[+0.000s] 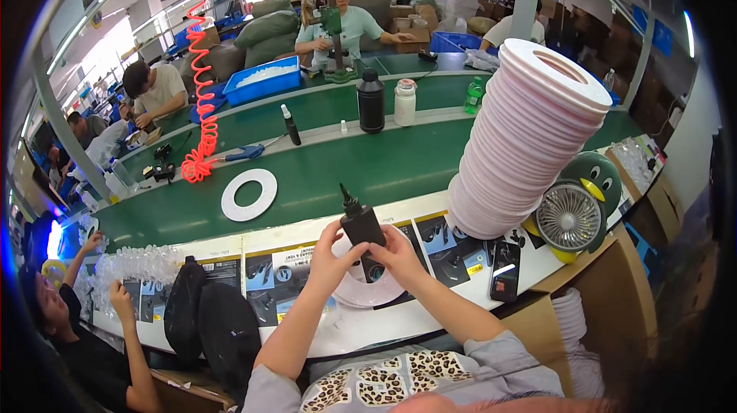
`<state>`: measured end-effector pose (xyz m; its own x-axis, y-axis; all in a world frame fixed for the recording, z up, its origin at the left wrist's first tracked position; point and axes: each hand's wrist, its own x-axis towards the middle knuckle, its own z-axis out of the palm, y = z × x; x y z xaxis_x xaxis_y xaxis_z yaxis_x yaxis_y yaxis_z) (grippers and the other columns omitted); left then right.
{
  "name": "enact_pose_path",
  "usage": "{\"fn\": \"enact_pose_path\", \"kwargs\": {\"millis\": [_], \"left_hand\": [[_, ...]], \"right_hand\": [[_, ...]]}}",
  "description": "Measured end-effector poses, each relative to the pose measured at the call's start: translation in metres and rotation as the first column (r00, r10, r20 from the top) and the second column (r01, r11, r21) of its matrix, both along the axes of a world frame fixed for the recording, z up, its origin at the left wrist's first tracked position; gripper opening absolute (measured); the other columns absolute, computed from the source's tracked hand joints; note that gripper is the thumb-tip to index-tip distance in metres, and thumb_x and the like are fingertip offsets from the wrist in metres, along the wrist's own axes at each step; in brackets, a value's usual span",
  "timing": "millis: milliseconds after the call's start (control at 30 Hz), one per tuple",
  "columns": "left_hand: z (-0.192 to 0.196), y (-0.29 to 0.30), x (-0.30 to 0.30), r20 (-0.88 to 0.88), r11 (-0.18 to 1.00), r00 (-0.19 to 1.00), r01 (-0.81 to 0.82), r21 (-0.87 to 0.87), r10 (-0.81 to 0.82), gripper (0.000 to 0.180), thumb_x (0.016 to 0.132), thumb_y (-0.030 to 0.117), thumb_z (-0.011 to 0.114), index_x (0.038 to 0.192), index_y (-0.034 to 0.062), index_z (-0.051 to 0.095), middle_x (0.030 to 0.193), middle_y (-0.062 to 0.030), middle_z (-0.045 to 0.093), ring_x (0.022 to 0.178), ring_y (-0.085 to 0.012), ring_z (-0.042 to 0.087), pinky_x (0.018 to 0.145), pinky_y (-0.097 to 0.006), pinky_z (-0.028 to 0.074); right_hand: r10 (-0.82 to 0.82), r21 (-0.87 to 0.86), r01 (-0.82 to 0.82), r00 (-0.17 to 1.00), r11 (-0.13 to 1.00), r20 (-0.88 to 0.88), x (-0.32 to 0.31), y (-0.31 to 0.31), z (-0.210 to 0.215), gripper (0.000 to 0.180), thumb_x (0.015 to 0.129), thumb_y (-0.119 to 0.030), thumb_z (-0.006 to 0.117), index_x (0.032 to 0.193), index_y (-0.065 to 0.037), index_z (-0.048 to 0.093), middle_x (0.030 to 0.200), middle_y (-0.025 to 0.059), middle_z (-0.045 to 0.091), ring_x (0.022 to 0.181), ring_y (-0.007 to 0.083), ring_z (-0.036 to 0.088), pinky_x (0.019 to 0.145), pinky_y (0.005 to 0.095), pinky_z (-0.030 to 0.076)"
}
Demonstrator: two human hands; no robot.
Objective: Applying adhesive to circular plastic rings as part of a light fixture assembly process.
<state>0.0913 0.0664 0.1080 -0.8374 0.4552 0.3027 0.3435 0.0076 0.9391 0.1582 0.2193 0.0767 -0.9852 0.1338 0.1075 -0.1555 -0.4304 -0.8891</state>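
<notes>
The person wears a light grey top with short sleeves that end near the elbows, leaving both forearms bare. Across the chest runs large block lettering filled with a leopard-spot pattern in tan, brown and black (only partly in view at the lower edge). The left hand (pixel 332 256) and the right hand (pixel 399 252) are bare: no gloves, rings, watch or wristbands show.

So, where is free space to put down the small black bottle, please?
Free: the green belt between the lone white ring and the leaning stack of rings. Crowded: the near white ledge, where both hands, left hand and right hand, hold the small black bottle over a ring, with a phone and a penguin fan beside.
</notes>
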Motion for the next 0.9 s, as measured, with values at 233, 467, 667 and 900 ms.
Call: {"fn": "enact_pose_path", "kwargs": {"millis": [233, 467, 667, 900], "left_hand": [[-0.026, -0.099, 0.064, 0.26, 0.991, 0.96, 0.12, -0.05, -0.104, 0.015, 0.085, 0.004, 0.061, 0.1, -0.0002, 0.061, 0.092, -0.0088, 0.065, 0.086, -0.0153, 0.062, 0.07, -0.026, 0.047], [-0.079, -0.192, 0.138, 0.731, 0.616, 0.591, 0.727, -0.302, -0.34, 0.02, 0.093, 0.011, 0.051, 0.108, 0.0012, 0.06, 0.097, -0.0066, 0.066, 0.088, -0.0156, 0.061, 0.08, -0.028, 0.048], [-0.162, -0.146, 0.167, 0.444, 0.833, 0.819, 0.499, -0.238, -0.363, 0.041, 0.089, 0.021, 0.061, 0.128, 0.0098, 0.055, 0.118, -0.0132, 0.062, 0.111, -0.0209, 0.057, 0.094, -0.029, 0.044], [-0.27, -0.083, 0.138, 0.609, 0.533, 0.57, 0.802, -0.269, -0.551, 0.038, 0.088, 0.031, 0.063, 0.122, 0.0134, 0.059, 0.118, -0.0116, 0.062, 0.111, -0.0239, 0.057, 0.095, -0.031, 0.043]], "right_hand": [[-0.015, -0.391, 0.018, 1.0, 0.92, 0.01, 0.003, 0.028, 0.008, 0.028, 0.094, -0.014, 0.055, 0.119, -0.006, 0.045, 0.112, 0.0098, 0.057, 0.106, 0.0234, 0.059, 0.096, 0.0446, 0.049], [0.006, -0.471, 0.016, 0.999, 0.882, 0.045, -0.008, 0.054, 0.012, 0.039, 0.094, -0.019, 0.057, 0.128, -0.007, 0.042, 0.12, 0.0135, 0.055, 0.111, 0.0282, 0.057, 0.098, 0.0408, 0.048], [-0.027, -0.536, 0.071, 0.996, 0.841, 0.089, -0.004, 0.067, 0.014, 0.04, 0.092, -0.025, 0.06, 0.122, -0.004, 0.046, 0.111, 0.0132, 0.057, 0.103, 0.0265, 0.059, 0.093, 0.0359, 0.051], [0.012, -0.642, 0.103, 0.985, 0.76, 0.172, 0.003, 0.071, 0.01, 0.031, 0.09, -0.03, 0.063, 0.105, -0.003, 0.057, 0.091, 0.0091, 0.061, 0.083, 0.021, 0.063, 0.076, 0.0294, 0.056]]}}
